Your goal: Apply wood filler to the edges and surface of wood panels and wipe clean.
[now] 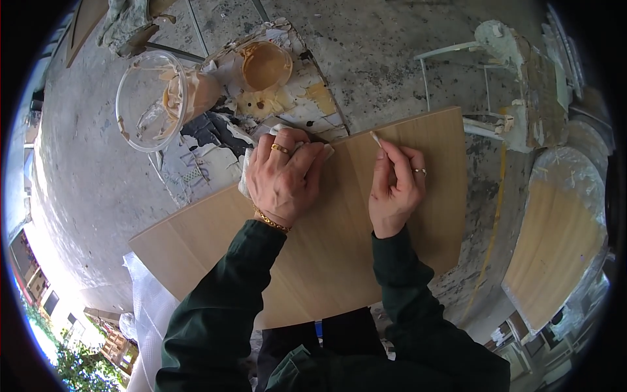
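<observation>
A light-brown wooden board (pixel 313 261) lies in front of me, its grain running lengthwise. My left hand (pixel 282 171), fingers bent, presses a crumpled white cloth (pixel 248 175) against the board's far edge. Most of the cloth is hidden under that hand. Farther right, my right hand (pixel 396 186) pinches a short, thin, pale stick (pixel 375 138) between thumb and forefinger. The stick's tip points toward the far edge; whether it touches the board I cannot tell.
Beyond the board, a paint-crusted stand (pixel 313 98) bears a clear plastic cup (pixel 151 104) smeared with tan paste and a round tub of brown paste (pixel 266 65). A crusted stool (pixel 522 85) stands at the far right, above a plastic-wrapped wooden panel (pixel 555 242). Bubble wrap (pixel 151 287) hangs at the left.
</observation>
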The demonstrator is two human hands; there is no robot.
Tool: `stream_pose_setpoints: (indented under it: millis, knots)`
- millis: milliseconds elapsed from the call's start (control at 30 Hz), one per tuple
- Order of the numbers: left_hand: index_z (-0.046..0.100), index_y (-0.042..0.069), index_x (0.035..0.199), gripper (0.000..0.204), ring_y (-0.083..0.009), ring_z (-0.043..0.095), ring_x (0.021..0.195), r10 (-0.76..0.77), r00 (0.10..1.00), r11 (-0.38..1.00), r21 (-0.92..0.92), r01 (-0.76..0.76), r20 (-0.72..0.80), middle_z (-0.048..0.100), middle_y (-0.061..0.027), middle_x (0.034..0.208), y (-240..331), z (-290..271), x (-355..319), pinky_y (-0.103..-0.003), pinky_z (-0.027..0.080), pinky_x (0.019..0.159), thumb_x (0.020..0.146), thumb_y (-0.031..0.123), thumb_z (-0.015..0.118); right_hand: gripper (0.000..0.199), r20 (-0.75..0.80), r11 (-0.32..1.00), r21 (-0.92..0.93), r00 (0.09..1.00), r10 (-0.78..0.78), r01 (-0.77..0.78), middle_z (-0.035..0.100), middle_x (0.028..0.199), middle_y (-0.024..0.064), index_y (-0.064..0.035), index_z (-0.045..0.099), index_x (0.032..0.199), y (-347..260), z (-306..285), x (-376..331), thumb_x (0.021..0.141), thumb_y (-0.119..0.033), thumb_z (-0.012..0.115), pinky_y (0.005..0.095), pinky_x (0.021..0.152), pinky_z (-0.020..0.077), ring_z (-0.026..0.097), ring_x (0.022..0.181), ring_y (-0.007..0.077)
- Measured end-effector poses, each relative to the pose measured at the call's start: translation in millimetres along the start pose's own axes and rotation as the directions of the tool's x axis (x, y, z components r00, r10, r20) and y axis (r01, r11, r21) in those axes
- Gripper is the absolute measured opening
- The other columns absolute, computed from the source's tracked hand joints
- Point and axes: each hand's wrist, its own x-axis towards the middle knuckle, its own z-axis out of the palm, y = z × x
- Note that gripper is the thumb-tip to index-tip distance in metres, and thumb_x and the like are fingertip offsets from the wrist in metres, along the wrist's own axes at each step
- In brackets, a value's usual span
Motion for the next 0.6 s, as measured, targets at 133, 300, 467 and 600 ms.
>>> stream_pose_setpoints:
  millis: [133, 300, 467, 600]
  knots:
    - [0.066, 0.013, 0.077, 0.012, -0.0229, 0.05, 0.07, -0.001, 1.0, 1.0, -0.003, 0.001, -0.002, 0.054, -0.0008, 0.081, -1, -1, -1, -0.033, 0.042, 0.056, 0.068, 0.012, 0.073, 0.021, -0.005, 0.998, -0.025, 0.999, -0.05, 0.05, 0.054, 0.081, 0.0065, -0.0066, 0.066, 0.094, 1, 6, -3, 0.076, 0.004, 0.061, 0.0328, 0.063, 0.0446, 0.054, 0.074, 0.023]
    - [0.066, 0.013, 0.077, 0.011, -0.0227, 0.05, 0.069, -0.009, 1.0, 1.0, -0.009, 0.009, 0.005, 0.054, -0.0007, 0.081, 0, 0, -2, -0.033, 0.042, 0.055, 0.068, 0.012, 0.073, 0.02, -0.043, 0.996, -0.083, 0.999, -0.021, 0.017, 0.055, 0.082, 0.0069, -0.0049, 0.065, 0.094, 2, 4, 1, 0.078, 0.005, 0.06, 0.031, 0.06, 0.0448, 0.054, 0.07, 0.0206]
    - [0.066, 0.013, 0.077, 0.012, -0.0228, 0.05, 0.069, -0.002, 1.0, 1.0, -0.006, 0.002, -0.004, 0.054, -0.0008, 0.081, 0, 1, -1, -0.033, 0.042, 0.055, 0.068, 0.011, 0.073, 0.021, -0.062, 0.996, -0.088, 0.998, -0.017, 0.011, 0.055, 0.081, 0.0064, -0.0069, 0.065, 0.093, -1, 8, -2, 0.075, 0.002, 0.061, 0.0339, 0.063, 0.0444, 0.054, 0.073, 0.0237]
    - [0.066, 0.013, 0.077, 0.012, -0.023, 0.05, 0.069, -0.002, 1.0, 1.0, -0.016, 0.002, 0.0, 0.054, -0.0012, 0.081, -1, -1, -1, -0.033, 0.042, 0.056, 0.068, 0.011, 0.073, 0.02, -0.003, 0.991, -0.09, 0.995, -0.099, 0.098, 0.054, 0.081, 0.0059, -0.0077, 0.065, 0.092, -11, 11, -7, 0.074, 0.001, 0.062, 0.0343, 0.062, 0.0448, 0.054, 0.073, 0.024]
